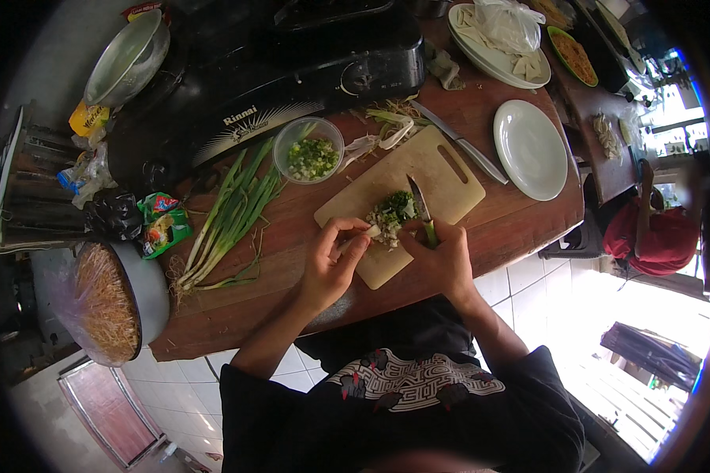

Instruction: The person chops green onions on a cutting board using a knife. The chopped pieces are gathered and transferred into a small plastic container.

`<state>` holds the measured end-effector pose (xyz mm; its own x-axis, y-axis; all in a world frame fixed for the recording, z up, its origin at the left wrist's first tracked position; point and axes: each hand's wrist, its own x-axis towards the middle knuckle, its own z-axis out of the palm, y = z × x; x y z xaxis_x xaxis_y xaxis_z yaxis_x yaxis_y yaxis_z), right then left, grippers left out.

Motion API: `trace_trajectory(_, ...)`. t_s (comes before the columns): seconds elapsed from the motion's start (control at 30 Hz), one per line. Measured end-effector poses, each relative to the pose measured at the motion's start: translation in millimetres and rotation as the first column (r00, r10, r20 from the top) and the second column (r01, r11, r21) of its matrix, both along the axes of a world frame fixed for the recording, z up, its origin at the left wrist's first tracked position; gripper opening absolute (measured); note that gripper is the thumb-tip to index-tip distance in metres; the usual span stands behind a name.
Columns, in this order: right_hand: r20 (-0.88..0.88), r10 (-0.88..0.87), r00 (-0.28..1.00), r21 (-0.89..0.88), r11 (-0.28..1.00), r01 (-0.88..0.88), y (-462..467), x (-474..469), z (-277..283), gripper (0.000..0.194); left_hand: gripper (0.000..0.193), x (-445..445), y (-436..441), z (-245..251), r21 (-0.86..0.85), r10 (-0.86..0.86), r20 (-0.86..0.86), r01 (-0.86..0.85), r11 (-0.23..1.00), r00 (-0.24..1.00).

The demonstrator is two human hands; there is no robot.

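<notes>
My left hand point(336, 260) pinches a small pale piece of vegetable point(371, 231) between thumb and fingers, over the near left edge of a beige cutting board point(361, 195). In my right hand point(441, 251) is a small knife with a green handle point(419, 200), its blade pointing away from me. Chopped greens and white bits point(397, 208) lie on the board between my hands. A round clear plastic tub point(310, 155) of sliced spring onion stands beyond the board. Left of it lies a bunch of whole spring onions point(228, 213). A larger knife point(461, 142) rests at the board's far right.
A black Rinnai gas stove point(307, 65) stands at the back. An empty white oval plate point(531, 149) is at the right, near stacked plates point(503, 53) with pale wrappers. At the left are a green packet point(164, 224) and a large pot point(148, 295). A person in red point(651, 236) sits far right.
</notes>
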<state>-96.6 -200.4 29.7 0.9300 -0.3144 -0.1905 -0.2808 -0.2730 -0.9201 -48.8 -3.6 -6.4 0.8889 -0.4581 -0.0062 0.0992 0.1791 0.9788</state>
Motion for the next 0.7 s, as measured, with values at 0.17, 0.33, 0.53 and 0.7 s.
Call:
trace_trajectory(0.17,-0.101,-0.024,0.995,-0.15,0.989,0.009,-9.7,-2.6,0.5,0.014,0.02,-1.2,0.5,0.8,0.022,-0.011,-0.025,0.011,1.0,1.0)
trace_trajectory(0.33,-0.087,0.048,0.995,0.052,0.998,-0.043,-7.5,-1.6,9.2,0.018,0.026,-1.3,-2.1,0.4,0.044,0.02,0.038,-0.021,0.999,0.999)
trace_trajectory(0.53,-0.015,0.148,0.989,0.269,0.953,-0.139,-0.4,1.7,10.4,0.019,0.026,-2.0,-3.5,-4.4,0.018,-0.021,0.007,0.021,1.0,1.0)
trace_trajectory(0.7,-0.091,0.15,0.984,0.311,0.944,-0.115,0.6,3.1,7.9,0.016,0.025,-0.7,-1.6,-5.2,0.021,-0.07,-0.03,0.071,0.997,0.997)
